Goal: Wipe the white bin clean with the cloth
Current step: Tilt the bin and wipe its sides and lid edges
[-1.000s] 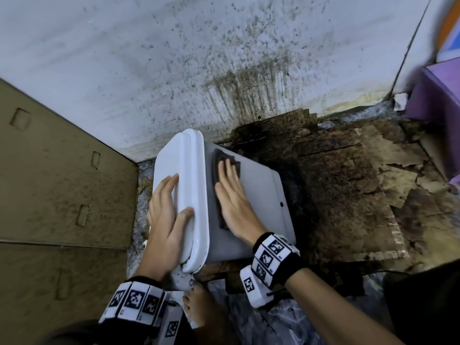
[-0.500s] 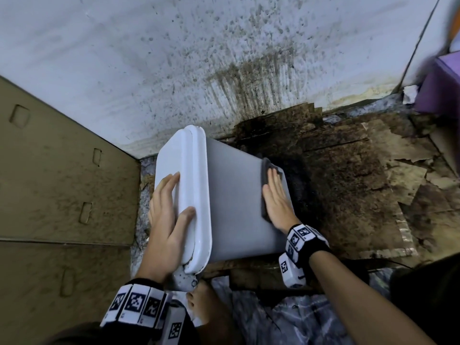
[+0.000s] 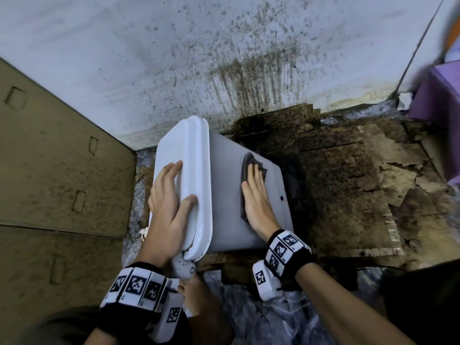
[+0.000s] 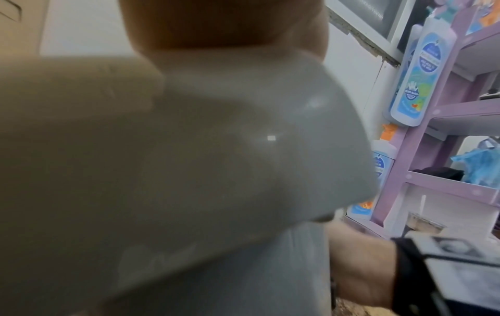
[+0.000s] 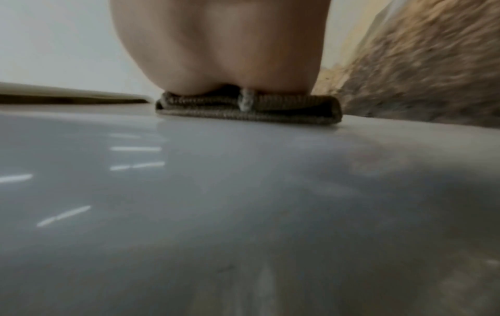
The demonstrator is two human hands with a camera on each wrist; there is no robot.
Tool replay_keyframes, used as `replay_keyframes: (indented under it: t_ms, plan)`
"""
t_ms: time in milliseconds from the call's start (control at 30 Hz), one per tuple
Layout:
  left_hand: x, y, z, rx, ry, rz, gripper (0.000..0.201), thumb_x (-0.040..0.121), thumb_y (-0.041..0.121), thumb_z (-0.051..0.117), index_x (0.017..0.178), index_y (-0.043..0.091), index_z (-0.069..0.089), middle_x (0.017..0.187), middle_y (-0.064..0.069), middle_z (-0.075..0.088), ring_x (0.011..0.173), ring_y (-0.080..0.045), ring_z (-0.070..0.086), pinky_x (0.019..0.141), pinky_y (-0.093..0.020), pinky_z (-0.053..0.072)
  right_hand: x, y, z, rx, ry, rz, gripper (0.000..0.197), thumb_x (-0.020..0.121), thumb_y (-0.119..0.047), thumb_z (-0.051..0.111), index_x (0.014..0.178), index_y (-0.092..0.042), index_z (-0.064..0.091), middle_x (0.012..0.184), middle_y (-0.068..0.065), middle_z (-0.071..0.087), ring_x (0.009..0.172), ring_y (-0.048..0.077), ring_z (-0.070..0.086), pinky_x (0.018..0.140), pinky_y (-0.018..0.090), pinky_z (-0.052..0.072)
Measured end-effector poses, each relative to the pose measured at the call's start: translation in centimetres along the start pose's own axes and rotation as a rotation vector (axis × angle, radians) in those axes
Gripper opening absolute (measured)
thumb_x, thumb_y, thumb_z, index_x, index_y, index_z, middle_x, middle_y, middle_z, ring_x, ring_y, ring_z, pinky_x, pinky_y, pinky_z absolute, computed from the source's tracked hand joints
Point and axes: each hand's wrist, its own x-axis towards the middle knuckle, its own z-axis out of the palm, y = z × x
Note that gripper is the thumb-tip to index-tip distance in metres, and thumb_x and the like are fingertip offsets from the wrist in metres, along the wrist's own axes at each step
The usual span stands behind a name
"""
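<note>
The white bin [image 3: 224, 195] lies on its side on the floor, lid [image 3: 191, 150] facing left. My left hand [image 3: 169, 202] rests on the lid with straight fingers, thumb laid over the lid's rim. My right hand [image 3: 256, 200] lies flat on the bin's upturned side and presses a dark folded cloth [image 3: 247, 163] against it. The right wrist view shows the cloth [image 5: 243, 107] squeezed between my palm and the glossy bin wall [image 5: 216, 192]. In the left wrist view the blurred lid [image 4: 189, 149] fills most of the picture.
A stained white wall [image 3: 224, 58] stands right behind the bin. Brown cardboard [image 3: 62, 170] lines the left. Dirty, torn cardboard [image 3: 348, 183] covers the floor to the right. A purple shelf [image 3: 443, 95] with bottles [image 4: 422, 70] stands far right. A bare foot [image 3: 196, 295] is below the bin.
My right hand slid the cloth from beside the lid out to the bin's far right edge, then back toward the middle. The left hand stayed on the lid.
</note>
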Motion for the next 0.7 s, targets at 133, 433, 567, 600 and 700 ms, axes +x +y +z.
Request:
replay_keyframes:
  t_ms: [133,433,567,600,700]
  plan:
    - [0.0,0.2,0.1,0.002,0.008,0.001,0.068,0.095,0.053,0.038,0.157,0.029,0.027,0.161,0.007,0.026,0.152,-0.012,0.019,0.124,-0.051,0.015,-2.7,-4.2,2.3,0.024,-0.012,-0.165,0.058,0.104,-0.039,0.017,0.160,-0.028,0.002,0.168,-0.012,-0.005,0.151,-0.003,-0.011,0.116,0.013,-0.008]
    - [-0.1,-0.5,-0.2,0.001,0.010,-0.011,0.070,0.093,0.053,0.037,0.157,0.027,0.027,0.160,0.008,0.027,0.150,-0.012,0.020,0.123,-0.048,0.015,-4.0,0.3,1.8,-0.061,0.018,-0.231,0.054,0.109,-0.033,0.020,0.160,-0.028,0.003,0.167,-0.018,-0.003,0.153,-0.003,-0.006,0.120,0.014,-0.004]
    - [-0.2,-0.9,-0.5,-0.021,0.013,-0.015,0.072,0.092,0.054,0.038,0.157,0.027,0.028,0.159,0.008,0.027,0.150,-0.010,0.020,0.123,-0.050,0.014,-4.5,7.2,0.5,-0.115,0.110,-0.039,0.051,0.109,-0.026,0.020,0.155,-0.022,-0.001,0.163,-0.011,-0.007,0.155,0.009,-0.006,0.122,0.018,-0.006]
    - [-0.2,-0.9,-0.4,-0.020,0.008,-0.012,0.071,0.092,0.054,0.038,0.157,0.027,0.028,0.159,0.009,0.027,0.150,-0.010,0.020,0.123,-0.049,0.014,-4.5,8.3,0.1,-0.086,0.126,0.059,0.051,0.110,-0.022,0.023,0.156,-0.019,0.001,0.164,-0.008,-0.006,0.156,0.013,-0.005,0.121,0.018,-0.007]
    - [-0.2,-0.6,-0.2,-0.012,0.010,-0.008,0.071,0.091,0.053,0.039,0.157,0.028,0.028,0.159,0.009,0.028,0.149,-0.011,0.021,0.123,-0.046,0.015,-4.1,8.8,-0.6,0.034,0.145,0.256,0.053,0.110,-0.018,0.027,0.160,-0.014,0.007,0.169,0.003,-0.001,0.157,0.017,-0.003,0.121,0.021,-0.006]
